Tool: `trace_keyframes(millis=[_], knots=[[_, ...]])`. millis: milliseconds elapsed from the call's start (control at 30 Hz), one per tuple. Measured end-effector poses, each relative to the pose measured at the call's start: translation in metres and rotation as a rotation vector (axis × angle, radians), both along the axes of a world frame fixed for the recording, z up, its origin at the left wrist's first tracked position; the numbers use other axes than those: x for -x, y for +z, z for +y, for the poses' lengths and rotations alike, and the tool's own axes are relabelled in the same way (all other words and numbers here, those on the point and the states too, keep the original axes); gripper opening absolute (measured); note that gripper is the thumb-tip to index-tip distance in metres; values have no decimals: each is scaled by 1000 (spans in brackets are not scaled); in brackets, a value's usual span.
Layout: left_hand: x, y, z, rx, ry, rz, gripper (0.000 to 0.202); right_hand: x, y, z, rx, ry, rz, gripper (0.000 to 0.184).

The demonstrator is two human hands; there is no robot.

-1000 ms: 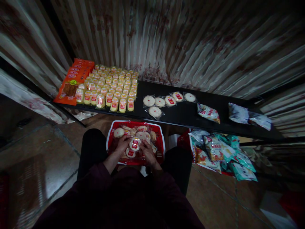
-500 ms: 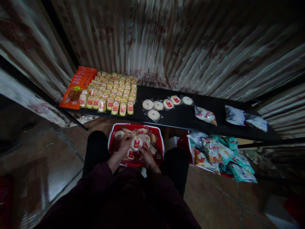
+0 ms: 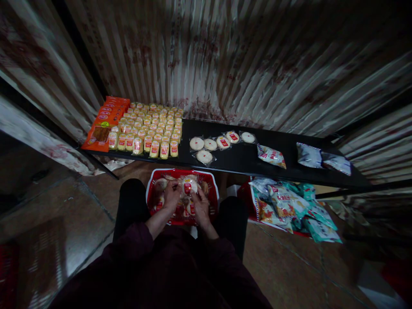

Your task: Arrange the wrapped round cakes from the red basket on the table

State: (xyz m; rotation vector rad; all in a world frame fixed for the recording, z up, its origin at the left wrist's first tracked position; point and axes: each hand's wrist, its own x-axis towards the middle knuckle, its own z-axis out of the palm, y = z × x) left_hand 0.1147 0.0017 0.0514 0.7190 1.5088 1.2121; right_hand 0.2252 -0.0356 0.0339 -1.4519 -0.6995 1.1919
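A red basket [image 3: 212,194] rests between my knees, filled with several round white cakes in clear wrappers. My left hand [image 3: 171,196] and my right hand [image 3: 201,205] are both inside it, fingers curled round a stack of wrapped round cakes [image 3: 188,187] held between them. On the black shelf [image 3: 244,161] just beyond lie several more wrapped round cakes [image 3: 204,156] in a short row.
Rows of small yellow packets [image 3: 151,131] and orange packs [image 3: 104,122] fill the shelf's left end. A snack bag [image 3: 271,155] and pale bags [image 3: 322,158] lie further right. A pile of colourful snack bags [image 3: 289,205] sits below the shelf. Corrugated metal wall behind.
Both hands have gathered cakes in the basket and lifted a stack slightly toward the shelf side. The view has tilted down a little.
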Motion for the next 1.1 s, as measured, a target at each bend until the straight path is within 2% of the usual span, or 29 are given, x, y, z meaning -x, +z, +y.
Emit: trace_keyframes(millis=[67, 133, 267, 333, 400, 533, 700, 867, 1000, 1100], knots=[[-4, 7, -8, -11, -102, -48, 8, 0, 3, 1, -26, -11, -165, 48], [-8, 15, -15, 31, -142, -160, 14, 0, 5, 0, -100, 12, -369, 43], [-13, 27, -19, 118, -178, -360, 29, 3, 7, -6, -251, 70, -721, 36], [-14, 28, -19, 125, -188, -396, 32, 6, 7, -10, -301, 109, -826, 36], [-14, 27, -19, 133, -146, -395, 30, 9, 8, -15, -342, 139, -896, 37], [-10, 19, -16, 171, -48, -398, 24, 13, 8, -18, -390, 187, -946, 37], [-2, 15, -11, 164, -88, -489, 26, 9, 13, -15, -391, 189, -935, 40], [1, 19, -9, 125, -151, -469, 27, 6, 18, -10, -389, 229, -926, 44], [0, 24, -9, 52, -167, -377, 28, 6, 18, -6, -330, 287, -840, 58], [-2, 28, -10, 48, -155, -311, 30, 5, 22, -3, -316, 255, -764, 57]])
